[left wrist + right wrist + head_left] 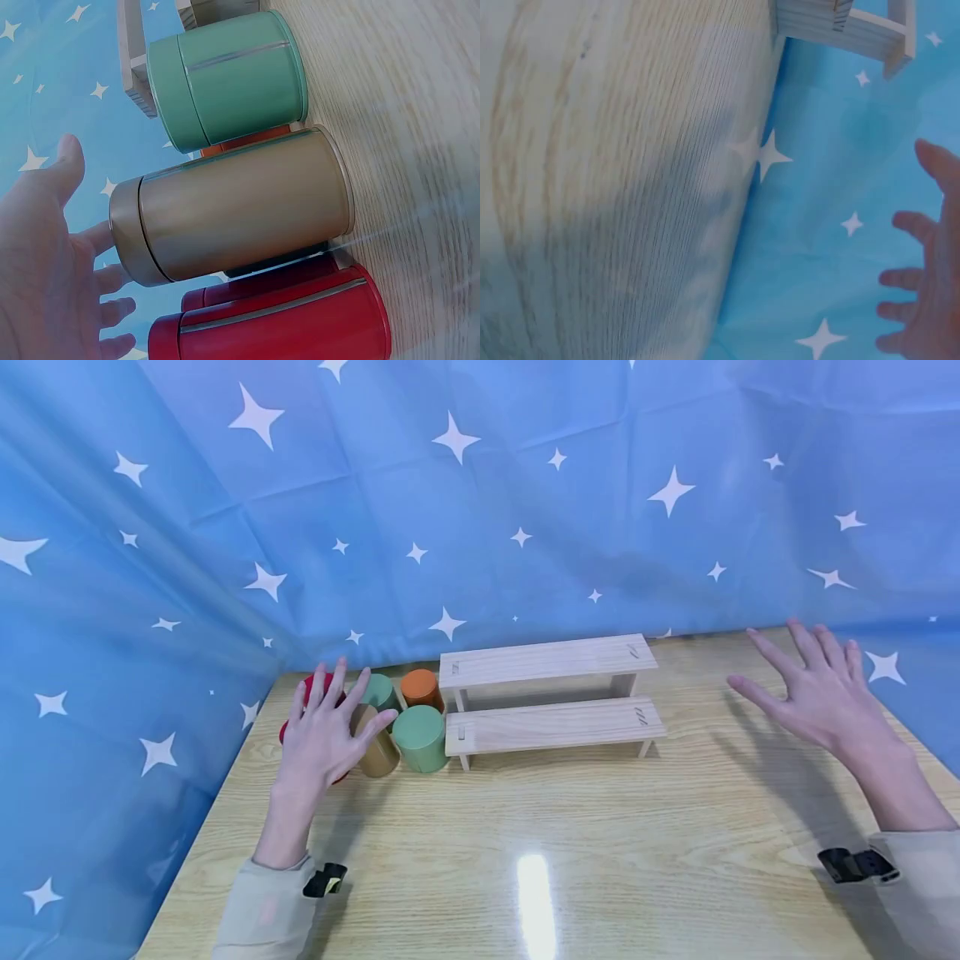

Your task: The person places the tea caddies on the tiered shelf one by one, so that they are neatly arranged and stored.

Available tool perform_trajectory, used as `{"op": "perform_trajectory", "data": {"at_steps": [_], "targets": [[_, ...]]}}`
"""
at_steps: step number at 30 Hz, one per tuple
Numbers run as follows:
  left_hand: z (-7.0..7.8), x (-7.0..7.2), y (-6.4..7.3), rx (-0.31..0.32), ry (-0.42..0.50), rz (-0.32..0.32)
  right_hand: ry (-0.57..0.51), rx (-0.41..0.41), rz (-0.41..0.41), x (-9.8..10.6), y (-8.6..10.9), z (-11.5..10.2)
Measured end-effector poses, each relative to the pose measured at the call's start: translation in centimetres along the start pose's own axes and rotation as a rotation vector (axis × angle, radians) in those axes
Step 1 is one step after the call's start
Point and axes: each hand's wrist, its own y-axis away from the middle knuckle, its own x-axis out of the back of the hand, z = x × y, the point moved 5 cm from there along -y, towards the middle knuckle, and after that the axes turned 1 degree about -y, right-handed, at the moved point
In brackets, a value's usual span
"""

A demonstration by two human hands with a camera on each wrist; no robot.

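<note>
In the head view my left hand (322,739) hovers with spread fingers over a cluster of round tins at the table's left. A tall gold-brown tin (240,210) is closest to it; in the left wrist view the fingertips are near its lid, and I cannot tell whether they touch. Beside it stand a short green tin (420,739), another green tin (380,692), an orange tin (422,687) and red tins (285,322), partly hidden by the hand. My right hand (821,697) is held above the table's right side, fingers spread, holding nothing.
A pale wooden two-step shelf (555,727) stands at the back middle, right of the tins. A blue star-patterned cloth (525,493) hangs behind and to the left of the wooden table (600,827).
</note>
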Motion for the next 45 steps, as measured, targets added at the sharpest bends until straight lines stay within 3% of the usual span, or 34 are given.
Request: {"op": "perform_trajectory", "data": {"at_steps": [12,18,23,30,36,45], "targets": [[-0.7,0.3,0.6,-0.009,0.027,0.045,-0.057,0.053,0.010,0.2,0.1,-0.9],[-1.1,0.4,1.1,-0.001,0.086,0.085,-0.097,0.112,0.050,0.6,0.1,-1.6],[-1.5,0.7,1.4,0.011,0.155,0.102,-0.179,0.113,0.077,0.7,0.1,-2.3],[-2.2,1.2,2.0,-0.005,0.218,0.182,-0.304,0.042,-0.005,0.2,0.2,-3.1],[-3.0,1.6,2.5,0.004,0.246,0.255,-0.417,0.079,-0.013,-0.6,-0.1,-3.9],[-4.4,1.5,3.4,0.083,0.268,0.240,-0.532,0.062,-0.073,-2.1,-0.1,-4.9]]}}
